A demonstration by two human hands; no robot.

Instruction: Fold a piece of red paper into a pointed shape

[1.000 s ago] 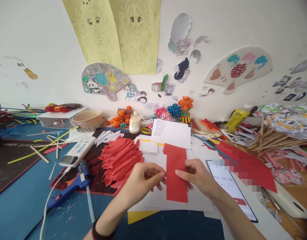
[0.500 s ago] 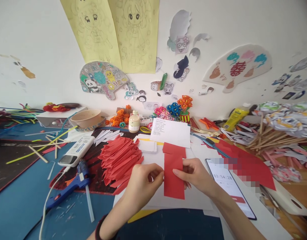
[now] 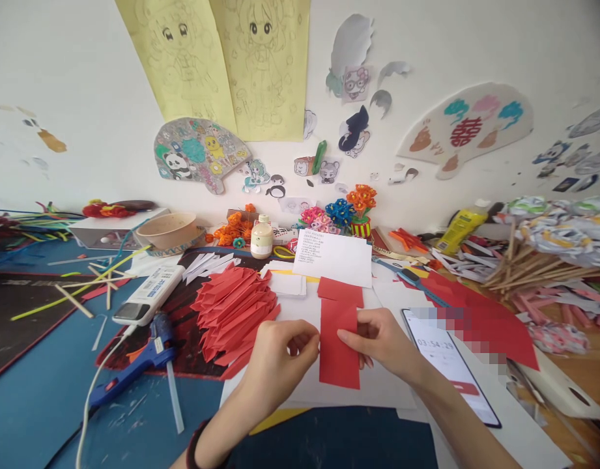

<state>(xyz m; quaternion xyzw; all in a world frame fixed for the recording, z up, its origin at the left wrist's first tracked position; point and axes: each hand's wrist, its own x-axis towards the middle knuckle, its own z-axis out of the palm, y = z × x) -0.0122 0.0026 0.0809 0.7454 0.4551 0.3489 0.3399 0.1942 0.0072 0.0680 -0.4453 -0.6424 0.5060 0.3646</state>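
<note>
A flat rectangle of red paper [image 3: 337, 355] is held upright above white sheets. My right hand [image 3: 385, 342] grips its right edge, thumb in front and the other fingers behind. At its left edge, my left hand [image 3: 285, 352] is closed in a pinch, the fingertips meeting the paper's side. Just behind the held piece lies more red paper [image 3: 341, 292]. To the left of my hands sits a pile of folded red paper pieces [image 3: 236, 309], stacked in pointed strips.
A blue glue gun [image 3: 133, 374] and a white power bank-like device [image 3: 150, 294] lie on the left. On the right, a phone [image 3: 449, 365] shows a running timer, beside a large red sheet [image 3: 490, 319]. A bottle [image 3: 262, 238] and handmade flowers [image 3: 341, 212] stand behind.
The phone's timer has advanced by one second. Both hands and the red paper keep nearly the same position; the view has shifted very slightly.
</note>
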